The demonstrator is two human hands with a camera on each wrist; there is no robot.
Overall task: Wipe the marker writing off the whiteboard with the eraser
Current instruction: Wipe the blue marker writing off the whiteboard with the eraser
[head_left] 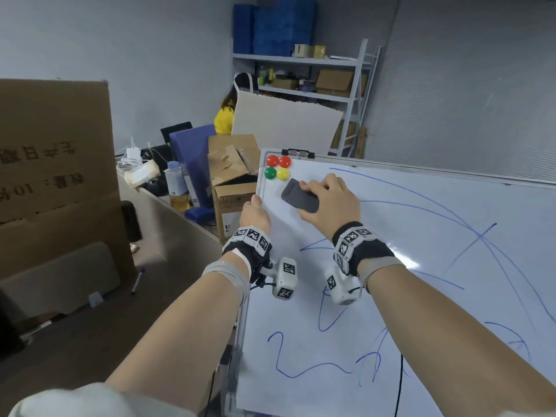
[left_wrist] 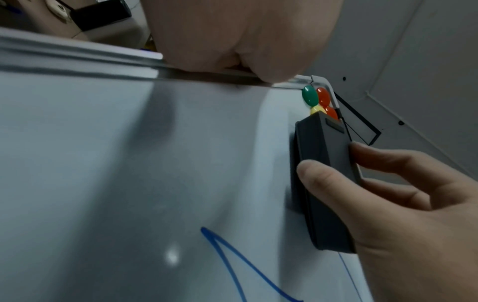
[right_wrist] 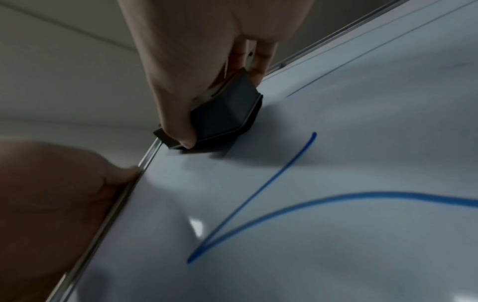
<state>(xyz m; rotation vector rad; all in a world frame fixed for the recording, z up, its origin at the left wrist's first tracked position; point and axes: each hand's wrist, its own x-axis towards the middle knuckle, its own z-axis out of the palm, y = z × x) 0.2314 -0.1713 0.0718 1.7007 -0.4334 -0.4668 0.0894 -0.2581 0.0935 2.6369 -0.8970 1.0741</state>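
The whiteboard (head_left: 406,296) fills the right of the head view and carries several blue marker lines (head_left: 310,371) plus a dark cross. A dark grey eraser (head_left: 299,195) lies flat against the board near its top left corner. My right hand (head_left: 329,200) grips the eraser (left_wrist: 325,183), thumb on one long side and fingers (left_wrist: 383,157) on the other. My left hand (head_left: 255,216) holds the board's left frame edge, thumb on the metal rim (left_wrist: 77,55). In the right wrist view the eraser (right_wrist: 225,114) sits above a blue stroke (right_wrist: 258,194).
Four round magnets (head_left: 277,167), red, green and yellow, cling just above the eraser. Cardboard boxes (head_left: 231,176), a bottle (head_left: 176,179) and desk clutter stand to the left. A person in yellow (head_left: 224,118) sits behind. Metal shelving (head_left: 316,79) lines the back wall.
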